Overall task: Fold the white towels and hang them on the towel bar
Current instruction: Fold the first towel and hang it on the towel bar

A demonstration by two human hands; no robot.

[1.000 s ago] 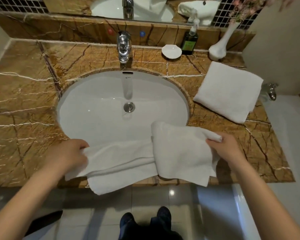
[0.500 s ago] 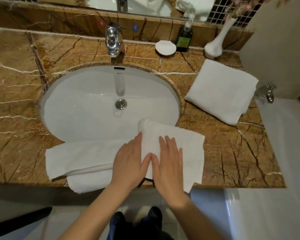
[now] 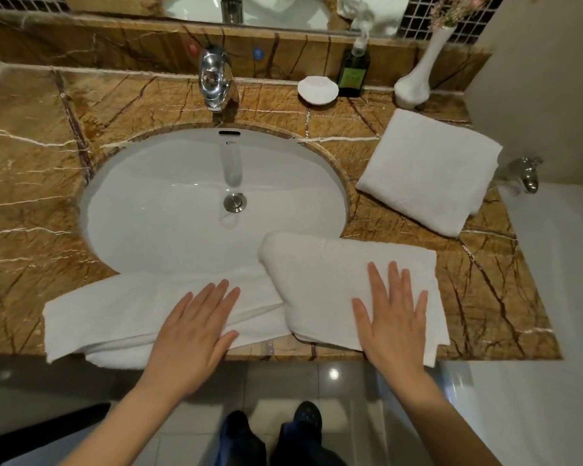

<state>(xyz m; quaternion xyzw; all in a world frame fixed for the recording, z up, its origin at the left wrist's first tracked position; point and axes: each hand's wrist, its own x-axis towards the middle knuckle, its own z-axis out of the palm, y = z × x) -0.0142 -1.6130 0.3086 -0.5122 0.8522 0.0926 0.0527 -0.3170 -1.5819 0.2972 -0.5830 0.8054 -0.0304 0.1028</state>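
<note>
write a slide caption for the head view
Both hands, left and right, press flat on a half-folded white towel at the sink's front edge.

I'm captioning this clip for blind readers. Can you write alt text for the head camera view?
Left hand and right hand press flat on a half-folded white towel at a marble counter's front edge, before a sink. A folded towel lies to the right.

One head-worn wide-angle view looks steeply down, close over the counter [image 3: 31, 169] edge.
</note>
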